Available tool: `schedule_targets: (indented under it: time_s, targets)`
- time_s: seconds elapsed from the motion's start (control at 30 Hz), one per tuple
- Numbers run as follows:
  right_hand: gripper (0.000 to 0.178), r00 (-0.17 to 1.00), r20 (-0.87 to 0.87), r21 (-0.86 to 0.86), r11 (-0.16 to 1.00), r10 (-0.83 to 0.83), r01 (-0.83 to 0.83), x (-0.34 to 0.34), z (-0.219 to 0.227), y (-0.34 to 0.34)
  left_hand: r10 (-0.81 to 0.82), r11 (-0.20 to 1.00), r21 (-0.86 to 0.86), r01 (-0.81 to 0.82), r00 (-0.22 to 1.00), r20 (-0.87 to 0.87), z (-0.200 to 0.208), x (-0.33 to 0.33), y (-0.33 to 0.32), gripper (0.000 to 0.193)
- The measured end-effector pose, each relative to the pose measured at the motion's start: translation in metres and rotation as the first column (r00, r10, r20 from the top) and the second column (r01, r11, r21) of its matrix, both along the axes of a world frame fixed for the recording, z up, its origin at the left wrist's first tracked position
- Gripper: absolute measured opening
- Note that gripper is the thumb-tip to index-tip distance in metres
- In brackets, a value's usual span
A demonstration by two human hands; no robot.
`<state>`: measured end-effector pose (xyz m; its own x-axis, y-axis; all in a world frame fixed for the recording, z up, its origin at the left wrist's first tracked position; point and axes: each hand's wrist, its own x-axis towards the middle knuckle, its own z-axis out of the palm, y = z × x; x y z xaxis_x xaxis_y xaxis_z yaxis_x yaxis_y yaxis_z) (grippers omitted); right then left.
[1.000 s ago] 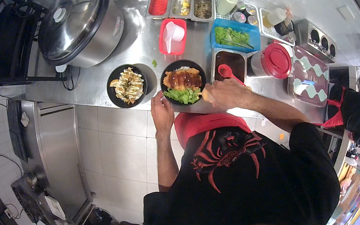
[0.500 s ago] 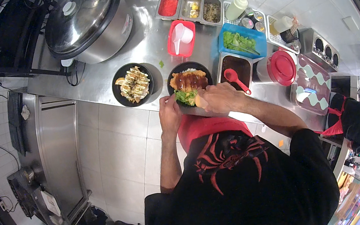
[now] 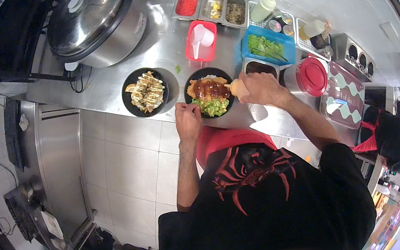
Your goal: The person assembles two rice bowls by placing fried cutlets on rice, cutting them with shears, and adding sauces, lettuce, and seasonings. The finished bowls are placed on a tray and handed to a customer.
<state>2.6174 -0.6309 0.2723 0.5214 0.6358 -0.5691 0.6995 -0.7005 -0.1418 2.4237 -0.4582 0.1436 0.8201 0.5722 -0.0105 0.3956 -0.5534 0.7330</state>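
In front of me on the steel counter stands a black bowl (image 3: 232, 104) with rice, a sliced breaded cutlet (image 3: 208, 89) under brown sauce, and chopped lettuce (image 3: 214, 106) along its near side. My left hand (image 3: 188, 121) has its fingers closed at the bowl's left rim. A pale orange squeeze bottle (image 3: 239, 89) is in my right hand (image 3: 263, 89), tilted, its tip end at the bowl's right edge. Much of the bottle is hidden by my fingers. To the left sits a second black bowl (image 3: 127, 104) of food with pale sauce in zigzag lines.
Behind the bowls are a red tub (image 3: 215, 44) with a white scoop, steel topping pans (image 3: 202, 5) and a blue lettuce tub (image 3: 289, 52). A brown-sauce pan (image 3: 260, 67) lies partly behind my right hand. A large cooker (image 3: 115, 49) stands left; a person (image 3: 396, 138) is at right.
My right hand has moved right and slightly up with the squeeze bottle, away from the lettuce, and now covers the red ladle by the sauce pan. My left hand stays at the rim.
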Motion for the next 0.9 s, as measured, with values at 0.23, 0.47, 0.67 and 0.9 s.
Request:
schedule_targets:
  time_s: [0.23,0.47,0.67,0.9]
  targets:
    - [0.061,0.995,-0.037,-0.034,0.995,0.096,-0.097,-0.001,0.001,0.001,0.117,0.988,-0.097,-0.117,0.993,-0.008,0.02,-0.004,0.005,0.026]
    - [0.056,0.977,-0.104,0.016,0.982,0.187,-0.186,-0.005,-0.003,0.02,0.196,0.973,-0.14,-0.186,0.979,0.059,0.025,-0.007,0.014,0.03]
    - [0.051,0.962,-0.128,0.052,0.97,0.243,-0.238,-0.011,-0.007,0.044,0.3,0.953,-0.081,-0.29,0.942,0.15,0.028,-0.019,0.03,0.027]
    - [0.065,0.975,-0.141,0.062,0.984,0.174,-0.167,-0.014,-0.02,0.069,0.502,0.812,0.222,-0.539,0.841,0.203,0.008,-0.043,0.065,0.031]
